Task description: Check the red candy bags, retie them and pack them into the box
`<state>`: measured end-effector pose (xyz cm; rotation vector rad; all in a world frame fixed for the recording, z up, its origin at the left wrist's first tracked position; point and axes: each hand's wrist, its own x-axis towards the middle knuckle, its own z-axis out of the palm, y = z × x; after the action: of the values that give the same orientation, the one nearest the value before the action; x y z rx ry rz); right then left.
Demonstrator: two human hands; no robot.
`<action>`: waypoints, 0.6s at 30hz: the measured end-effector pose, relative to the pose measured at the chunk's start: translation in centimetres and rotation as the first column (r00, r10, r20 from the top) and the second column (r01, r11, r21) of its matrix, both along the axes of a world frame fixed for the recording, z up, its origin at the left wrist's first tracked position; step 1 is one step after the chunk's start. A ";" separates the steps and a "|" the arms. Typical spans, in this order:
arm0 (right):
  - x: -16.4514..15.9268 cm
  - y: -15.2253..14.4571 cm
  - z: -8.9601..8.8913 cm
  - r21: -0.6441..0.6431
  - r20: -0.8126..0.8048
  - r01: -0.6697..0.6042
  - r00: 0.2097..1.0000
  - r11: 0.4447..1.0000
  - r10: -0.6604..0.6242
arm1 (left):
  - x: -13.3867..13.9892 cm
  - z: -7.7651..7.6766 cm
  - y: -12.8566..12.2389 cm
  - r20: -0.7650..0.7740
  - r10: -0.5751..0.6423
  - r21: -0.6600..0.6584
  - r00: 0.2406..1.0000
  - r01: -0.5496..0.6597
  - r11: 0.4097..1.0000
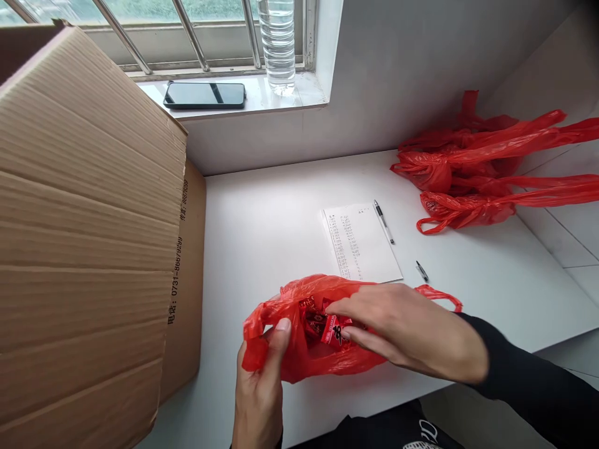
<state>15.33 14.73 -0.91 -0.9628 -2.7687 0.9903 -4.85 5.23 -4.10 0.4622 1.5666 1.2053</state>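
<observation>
Bare left hand (264, 380), bare right hand (412, 327), black sleeve (538, 386), black garment (374, 434), white lettering (427, 430)

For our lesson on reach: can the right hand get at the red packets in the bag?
Likely yes: the bag gapes open, the left hand grips its edge, and the right hand is at the packets.

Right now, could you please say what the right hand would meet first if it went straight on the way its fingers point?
The right hand would likely meet the packets in the bag first; depth is unclear, so it may be touching them.
</observation>
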 end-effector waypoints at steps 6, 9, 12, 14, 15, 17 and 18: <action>7.0 0.3 1.5 0.266 0.137 0.093 0.982 0.959 -0.133 | 0.0 1.6 0.5 -0.358 0.019 0.026 0.934 -0.011 1.000; 9.5 0.4 0.8 0.203 0.205 0.107 0.967 0.973 -0.149 | -0.4 2.0 0.3 -0.502 -0.019 0.127 0.864 0.096 0.987; 10.0 0.1 1.6 0.114 0.138 0.160 0.975 0.981 -0.175 | -0.5 3.0 0.2 -0.508 -0.022 0.248 0.861 0.171 0.954; 9.6 -0.2 3.1 0.106 -0.005 0.210 0.978 0.972 -0.210 | -0.4 3.9 0.2 -0.385 0.009 0.356 0.923 0.139 0.924; 9.2 -0.3 3.9 0.106 -0.089 0.228 0.972 0.968 -0.220 | -0.3 4.3 0.3 -0.305 0.017 0.411 0.952 0.116 0.904; 8.3 -0.7 5.5 0.094 -0.241 0.242 0.947 0.966 -0.214 | 0.0 5.2 0.8 -0.151 -0.045 0.492 0.988 0.114 0.863; 7.8 -0.9 6.3 0.081 -0.300 0.230 0.934 0.970 -0.196 | 0.2 5.6 1.1 -0.090 -0.102 0.505 0.991 0.134 0.853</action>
<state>23.10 13.86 5.35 -0.9863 -2.3933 0.8519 -4.69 6.28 1.45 0.9339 1.2295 1.5213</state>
